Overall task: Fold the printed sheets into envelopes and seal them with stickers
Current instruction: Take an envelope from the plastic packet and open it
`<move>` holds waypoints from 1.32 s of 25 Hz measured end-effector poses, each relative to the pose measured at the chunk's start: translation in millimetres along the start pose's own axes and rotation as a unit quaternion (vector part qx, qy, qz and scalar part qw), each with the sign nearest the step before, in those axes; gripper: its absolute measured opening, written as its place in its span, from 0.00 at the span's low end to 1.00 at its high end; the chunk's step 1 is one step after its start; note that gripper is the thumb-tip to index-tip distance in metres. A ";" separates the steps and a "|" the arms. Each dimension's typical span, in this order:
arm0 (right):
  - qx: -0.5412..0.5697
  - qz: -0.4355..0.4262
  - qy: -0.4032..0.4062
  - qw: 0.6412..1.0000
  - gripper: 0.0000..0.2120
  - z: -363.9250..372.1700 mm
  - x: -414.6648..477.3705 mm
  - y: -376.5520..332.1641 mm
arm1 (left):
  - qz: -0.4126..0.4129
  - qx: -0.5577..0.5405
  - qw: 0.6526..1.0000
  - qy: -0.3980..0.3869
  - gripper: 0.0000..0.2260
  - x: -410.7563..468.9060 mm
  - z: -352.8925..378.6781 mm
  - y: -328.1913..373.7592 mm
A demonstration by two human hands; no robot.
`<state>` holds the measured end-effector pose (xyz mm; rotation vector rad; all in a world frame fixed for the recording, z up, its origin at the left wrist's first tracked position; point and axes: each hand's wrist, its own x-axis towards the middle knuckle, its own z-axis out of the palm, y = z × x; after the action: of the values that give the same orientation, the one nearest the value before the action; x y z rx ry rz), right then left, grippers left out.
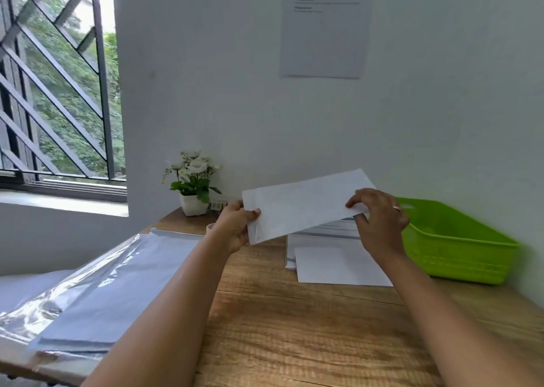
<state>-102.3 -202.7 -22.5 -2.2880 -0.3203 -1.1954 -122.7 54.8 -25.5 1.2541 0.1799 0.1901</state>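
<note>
Pale walls [206, 77] are met by a wooden table [279, 327], and a barred window [59, 77] with green trees behind it is seen at the left. A folded sheet [303, 204] is held in the air above the far part of the table, tilted so that its right end is higher. Its left end is pinched by the left hand [235, 227], the thumb laid on the near face. Its lower right corner is pinched between the fingers and thumb of the right hand [379, 221], on which a ring is worn. Under the held sheet a stack of printed sheets [329, 233] is spread on the table, with a blank white sheet [338, 266] laid on its near part. A green basket [459, 224] is set just right of the stack, against the wall. A potted plant [194, 180] with white flowers is placed in the far corner. Clear plastic wrapping [103, 283] is laid over the table's left side, and a printed notice [323, 27] is fixed to the wall above
</note>
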 end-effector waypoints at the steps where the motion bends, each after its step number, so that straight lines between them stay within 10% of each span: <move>1: 0.005 0.007 0.001 1.000 0.18 1.5 -0.2 4.2 | 0.008 -0.019 1.000 -0.006 0.25 1.0 1.8 -2.0; 11: 0.001 0.038 0.081 0.996 0.20 0.6 -5.7 -9.8 | 0.009 0.086 0.993 -0.077 0.33 -24.2 26.2 -7.7; 18: 0.033 0.137 -0.031 0.990 0.20 21.3 12.8 -15.0 | -0.003 0.164 0.986 -0.002 0.21 -20.7 22.6 -17.3; 23: 0.125 0.159 -0.375 0.905 0.39 33.4 3.1 -3.0 | -0.015 0.109 0.992 -0.058 0.14 -16.4 16.6 -13.6; 27: 0.048 0.144 -0.483 0.862 0.50 10.3 11.7 16.6 | -0.006 0.093 0.993 -0.067 0.22 -13.3 21.5 -23.9; 33: -0.073 0.099 -0.507 0.853 0.34 11.1 3.0 28.1 | -0.020 0.198 0.980 -0.018 0.24 -14.5 18.6 -34.6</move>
<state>-80.6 -219.9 -35.0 -2.8127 -0.3448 0.2002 -130.7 23.7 -52.4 1.6484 0.2179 0.0990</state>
